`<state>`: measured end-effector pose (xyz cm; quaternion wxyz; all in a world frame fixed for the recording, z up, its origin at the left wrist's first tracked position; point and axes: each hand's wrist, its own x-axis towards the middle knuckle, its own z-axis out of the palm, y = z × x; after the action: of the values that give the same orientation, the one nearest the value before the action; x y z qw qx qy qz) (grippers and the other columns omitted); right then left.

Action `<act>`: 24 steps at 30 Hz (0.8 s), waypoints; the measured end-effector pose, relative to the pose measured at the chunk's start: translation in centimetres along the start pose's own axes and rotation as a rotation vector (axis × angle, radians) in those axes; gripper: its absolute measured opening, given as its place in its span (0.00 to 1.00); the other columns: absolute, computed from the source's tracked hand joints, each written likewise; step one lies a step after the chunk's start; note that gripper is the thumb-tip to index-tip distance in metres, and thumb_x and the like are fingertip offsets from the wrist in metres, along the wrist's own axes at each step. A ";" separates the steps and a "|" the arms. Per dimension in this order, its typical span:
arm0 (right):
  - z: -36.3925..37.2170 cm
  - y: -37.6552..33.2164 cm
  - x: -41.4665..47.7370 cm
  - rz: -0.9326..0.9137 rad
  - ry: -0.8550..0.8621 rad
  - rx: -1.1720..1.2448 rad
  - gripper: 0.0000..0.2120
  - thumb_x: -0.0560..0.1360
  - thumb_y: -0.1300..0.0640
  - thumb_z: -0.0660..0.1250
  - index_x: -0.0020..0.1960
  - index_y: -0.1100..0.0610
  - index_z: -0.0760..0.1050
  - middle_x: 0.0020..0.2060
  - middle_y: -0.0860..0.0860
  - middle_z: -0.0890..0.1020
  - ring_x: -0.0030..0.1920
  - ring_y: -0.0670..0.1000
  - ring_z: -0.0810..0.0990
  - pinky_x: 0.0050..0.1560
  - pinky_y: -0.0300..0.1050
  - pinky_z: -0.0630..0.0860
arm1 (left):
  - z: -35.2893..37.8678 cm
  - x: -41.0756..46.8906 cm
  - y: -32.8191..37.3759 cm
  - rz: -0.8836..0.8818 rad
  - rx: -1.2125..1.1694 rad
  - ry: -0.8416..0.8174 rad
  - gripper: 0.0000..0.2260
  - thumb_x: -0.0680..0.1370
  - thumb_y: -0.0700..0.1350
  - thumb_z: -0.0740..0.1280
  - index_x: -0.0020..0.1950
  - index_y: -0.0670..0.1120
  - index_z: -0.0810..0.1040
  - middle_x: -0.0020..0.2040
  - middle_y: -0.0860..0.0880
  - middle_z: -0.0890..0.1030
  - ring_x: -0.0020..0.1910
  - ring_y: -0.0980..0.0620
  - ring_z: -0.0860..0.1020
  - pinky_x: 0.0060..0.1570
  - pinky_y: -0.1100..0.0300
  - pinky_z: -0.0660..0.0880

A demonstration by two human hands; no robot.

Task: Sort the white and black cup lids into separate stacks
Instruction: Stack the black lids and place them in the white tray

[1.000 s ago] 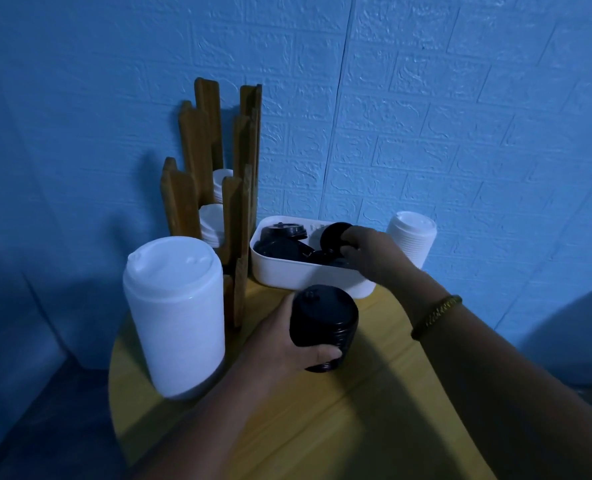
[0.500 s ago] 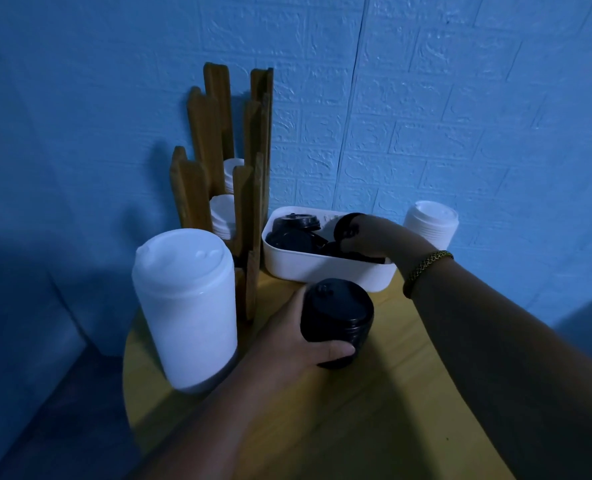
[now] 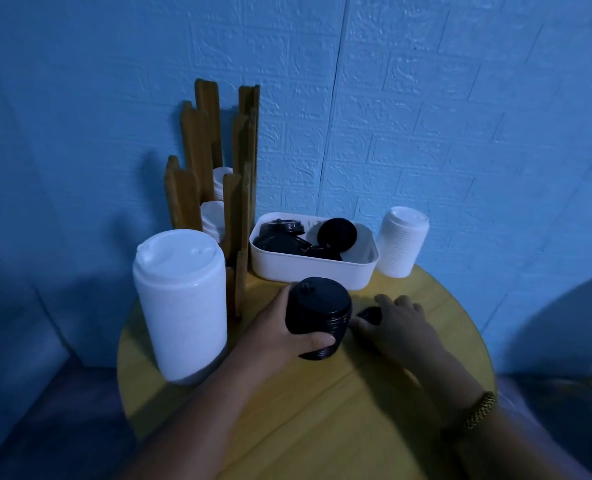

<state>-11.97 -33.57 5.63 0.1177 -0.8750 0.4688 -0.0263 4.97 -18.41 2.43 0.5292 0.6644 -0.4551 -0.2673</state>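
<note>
Stack of black plastic cup lids (image 3: 317,315): stands on the round yellow wooden surface (image 3: 322,420), front centre, gripped round its side by the left hand (image 3: 273,336), thumb across the front.

Single black cup lid (image 3: 371,314): just right of the stack, low over the surface, pinched by the right hand (image 3: 400,325); mostly hidden under the fingers and blurred. Woven gold bracelet (image 3: 481,410) on that wrist.

Tall stack of white plastic cup lids (image 3: 180,306): left of the black stack, upright.

White rectangular plastic tray (image 3: 313,271): behind the black stack, holding loose black lids (image 3: 337,234).

Slatted brown wooden holder (image 3: 240,202): left of the tray, white lids (image 3: 213,218) inside.

Short stack of white lids (image 3: 403,241): right of the tray, by the blue brick-textured wall (image 3: 426,116).
</note>
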 end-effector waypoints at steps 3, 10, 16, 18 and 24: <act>-1.8 1.9 0.0 -0.088 -0.168 0.114 0.47 0.70 0.31 0.68 0.80 0.47 0.52 0.78 0.52 0.57 0.77 0.58 0.55 0.72 0.57 0.64 | 0.0 0.1 -0.1 0.003 0.002 -0.003 0.40 0.62 0.62 0.82 0.70 0.66 0.69 0.65 0.66 0.78 0.66 0.65 0.75 0.68 0.52 0.74; -0.9 3.2 0.2 -0.183 -0.154 0.136 0.50 0.66 0.30 0.72 0.79 0.46 0.53 0.75 0.49 0.63 0.74 0.53 0.63 0.73 0.56 0.65 | 0.1 0.1 0.0 0.011 -0.005 -0.019 0.41 0.61 0.64 0.81 0.71 0.66 0.68 0.63 0.68 0.78 0.64 0.67 0.75 0.62 0.60 0.73; -1.2 3.5 -0.5 -0.284 -0.098 0.268 0.40 0.72 0.44 0.74 0.78 0.48 0.58 0.73 0.48 0.66 0.70 0.49 0.67 0.67 0.46 0.70 | 0.2 0.0 0.1 0.001 0.005 -0.013 0.42 0.60 0.65 0.80 0.71 0.66 0.68 0.63 0.68 0.78 0.62 0.71 0.74 0.59 0.66 0.72; -2.4 3.2 -1.0 -0.315 0.050 0.357 0.34 0.73 0.49 0.74 0.75 0.49 0.64 0.68 0.47 0.71 0.65 0.47 0.72 0.60 0.39 0.70 | 0.3 0.0 0.0 -0.005 0.007 -0.017 0.42 0.60 0.64 0.81 0.71 0.66 0.68 0.63 0.68 0.78 0.63 0.69 0.74 0.60 0.66 0.72; -4.8 -2.6 -1.5 -0.672 -0.060 0.463 0.33 0.72 0.54 0.76 0.73 0.46 0.66 0.67 0.40 0.70 0.66 0.37 0.68 0.64 0.32 0.67 | 0.2 -0.2 0.3 -0.016 0.016 -0.021 0.37 0.63 0.58 0.82 0.66 0.70 0.67 0.63 0.66 0.77 0.63 0.70 0.74 0.56 0.67 0.75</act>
<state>-11.44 -31.84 10.99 0.3101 -0.9303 0.1347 -0.1425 4.65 -18.38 2.59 0.5171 0.6694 -0.4572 -0.2749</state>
